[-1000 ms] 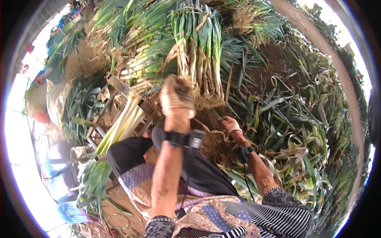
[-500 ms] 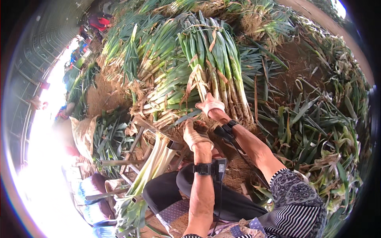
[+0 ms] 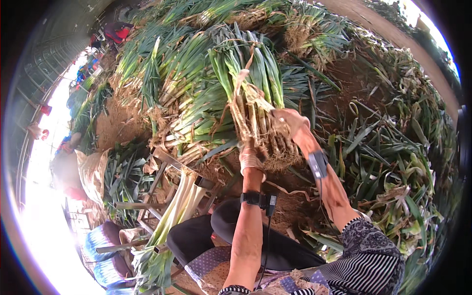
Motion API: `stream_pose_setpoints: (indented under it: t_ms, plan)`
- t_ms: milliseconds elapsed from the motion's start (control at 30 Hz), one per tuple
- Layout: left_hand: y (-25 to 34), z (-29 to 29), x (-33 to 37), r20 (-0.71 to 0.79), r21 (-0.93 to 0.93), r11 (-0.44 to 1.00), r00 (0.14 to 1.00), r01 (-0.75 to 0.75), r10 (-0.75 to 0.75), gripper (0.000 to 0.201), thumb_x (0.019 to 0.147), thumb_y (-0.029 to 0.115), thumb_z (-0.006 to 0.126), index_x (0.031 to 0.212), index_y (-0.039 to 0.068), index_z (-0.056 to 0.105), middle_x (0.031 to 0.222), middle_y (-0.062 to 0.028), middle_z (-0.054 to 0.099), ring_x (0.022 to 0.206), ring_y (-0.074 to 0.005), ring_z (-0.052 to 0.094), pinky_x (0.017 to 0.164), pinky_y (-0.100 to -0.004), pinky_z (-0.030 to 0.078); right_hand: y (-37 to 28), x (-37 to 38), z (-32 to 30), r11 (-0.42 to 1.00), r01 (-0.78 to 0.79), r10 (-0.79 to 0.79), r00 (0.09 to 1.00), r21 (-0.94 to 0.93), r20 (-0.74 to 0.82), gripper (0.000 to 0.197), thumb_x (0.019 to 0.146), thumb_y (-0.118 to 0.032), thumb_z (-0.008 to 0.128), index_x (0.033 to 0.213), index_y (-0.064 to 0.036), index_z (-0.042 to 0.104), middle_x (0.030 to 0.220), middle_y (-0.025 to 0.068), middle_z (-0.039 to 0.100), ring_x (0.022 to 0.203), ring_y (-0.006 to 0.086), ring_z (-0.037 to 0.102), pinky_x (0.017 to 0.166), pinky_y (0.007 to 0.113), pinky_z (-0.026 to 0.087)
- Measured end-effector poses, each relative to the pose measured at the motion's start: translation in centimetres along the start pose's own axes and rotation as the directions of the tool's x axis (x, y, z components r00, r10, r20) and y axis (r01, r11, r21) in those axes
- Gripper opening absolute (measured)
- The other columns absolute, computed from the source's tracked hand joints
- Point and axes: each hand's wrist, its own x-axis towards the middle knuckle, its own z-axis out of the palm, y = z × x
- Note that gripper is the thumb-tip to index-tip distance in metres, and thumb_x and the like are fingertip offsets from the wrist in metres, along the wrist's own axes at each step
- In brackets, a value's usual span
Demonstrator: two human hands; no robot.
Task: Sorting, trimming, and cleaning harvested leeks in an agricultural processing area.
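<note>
A bundle of leeks (image 3: 269, 81) lies in front of me, its green leaves pointing away and its pale, rooted ends toward me. Across its stalks runs a dry, tan leaf strip (image 3: 256, 96). My right hand (image 3: 294, 121), in a pale glove, is closed at the bundle's right side on the strip's near end. My left hand (image 3: 250, 156), also gloved, reaches in at the root ends; its fingers are blurred and partly lost among the roots, so its grip cannot be made out.
More leeks (image 3: 189, 93) lie heaped to the left and behind. Several trimmed leeks (image 3: 179, 199) rest across a metal-framed stand (image 3: 164, 160) left of my knees. Leaf waste (image 3: 388, 162) covers the ground at right. A pale sack (image 3: 92, 172) stands far left.
My right hand has moved right to the bundle's side. The left hand has gone forward to the root ends. The leek stalks have drawn closer together, and the dry strip now slants toward my right hand.
</note>
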Motion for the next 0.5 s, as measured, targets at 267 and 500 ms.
stream_pose_setpoints:
  t_ms: [267, 500]
  plan:
    - [-2.3, 1.8, -1.6, 0.121, 0.160, 0.987, 0.993, -0.017, -0.003, 0.069, 0.081, 0.057, 0.058, 0.127, 0.007, 0.049, 0.123, -0.0151, 0.052, 0.104, -0.0287, 0.054, 0.081, -0.0458, 0.047, -9.0, -15.3, 2.2, 0.848, -0.515, 0.453, 0.828, -0.128, -0.330, 0.018, 0.077, -0.018, 0.065, 0.078, -0.0015, 0.058, 0.068, 0.0018, 0.051, 0.058, 0.0099, 0.048, 0.052, 0.024, 0.041]
    - [-3.0, 3.3, -2.4, 0.358, -0.011, 0.994, 0.929, 0.106, -0.095, 0.081, 0.082, 0.061, 0.053, 0.141, 0.012, 0.030, 0.149, -0.0086, 0.023, 0.136, -0.0259, 0.020, 0.108, -0.0437, 0.019, -12.5, -23.5, 0.9, 0.549, -0.551, 0.762, 0.638, 0.629, -0.107, 0.035, 0.073, -0.004, 0.063, 0.104, 0.0066, 0.051, 0.069, 0.0042, 0.051, 0.054, 0.0122, 0.047, 0.048, 0.026, 0.039]
